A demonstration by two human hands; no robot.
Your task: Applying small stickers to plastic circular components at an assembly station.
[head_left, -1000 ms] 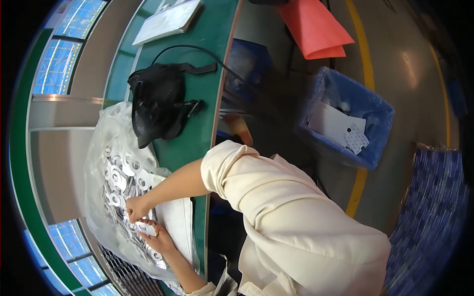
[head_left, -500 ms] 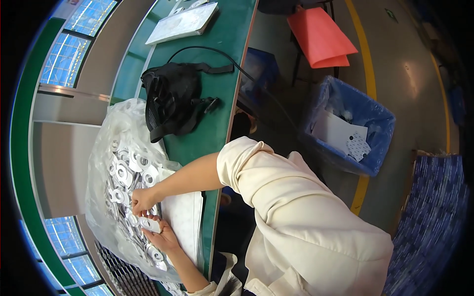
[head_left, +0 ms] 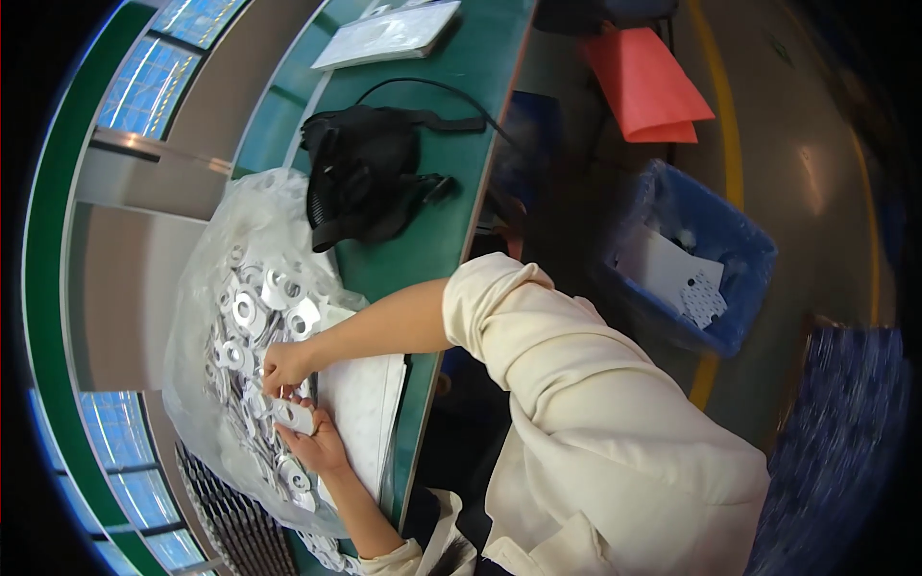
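My left hand (head_left: 325,449) grips a small flat white piece with a round hole (head_left: 294,415) between thumb and fingers. Just above it, my right hand (head_left: 288,368) is closed in a pinch, fingertips close to that piece; whatever they hold is hidden. Both hands are over the near side of a large clear plastic bag (head_left: 192,384), which lies open and is full of similar white ring-shaped pieces (head_left: 245,309). Beside my hands, flat white sheets (head_left: 360,408) lie on the green table.
A black bag (head_left: 360,178) with straps and a cable rests on the green table (head_left: 461,230), with a white wrapped stack (head_left: 384,36) farther up. Right of the table stand a blue lined bin (head_left: 740,288) holding white scraps and a red folded sheet (head_left: 648,86). Yellow lines mark the floor.
The whole view has shifted slightly, so the table and bin appear a little farther right. My hands remain together over the bag, the left still holding the white piece.
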